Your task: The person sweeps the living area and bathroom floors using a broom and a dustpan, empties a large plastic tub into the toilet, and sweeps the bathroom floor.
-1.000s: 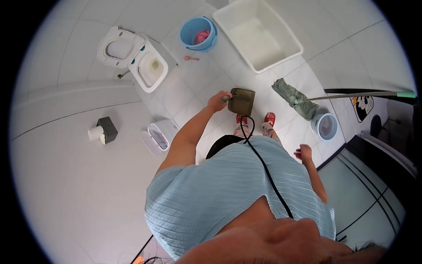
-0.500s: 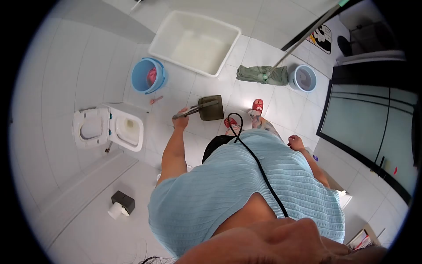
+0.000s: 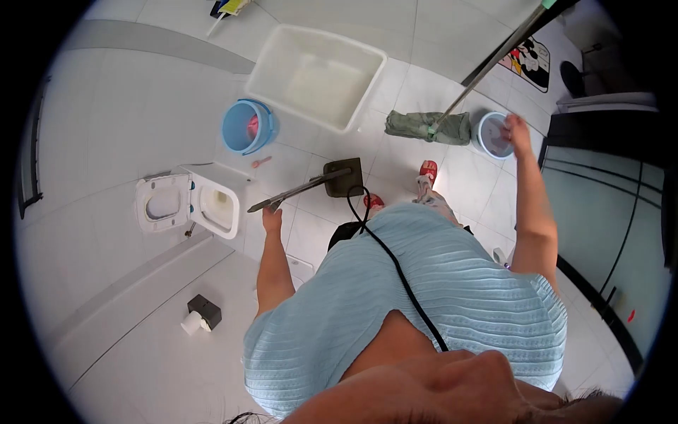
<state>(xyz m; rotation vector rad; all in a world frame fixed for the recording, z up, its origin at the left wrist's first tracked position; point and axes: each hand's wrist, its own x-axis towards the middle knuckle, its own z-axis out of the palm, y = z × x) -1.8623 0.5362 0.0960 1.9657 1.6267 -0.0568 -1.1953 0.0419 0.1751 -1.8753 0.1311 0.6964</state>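
Left fingers (image 3: 272, 211) gripping dustpan (image 3: 344, 184), right fingers (image 3: 510, 130) at pale-blue bucket (image 3: 487, 148) — grip unclear, white-tiled bathroom floor (image 3: 395, 161).

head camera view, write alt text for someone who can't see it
The left hand holds a long-handled dustpan while the right hand is at the rim of a pale blue bucket beside a green mop. A white tub, a darker blue bucket and an open toilet also stand there.
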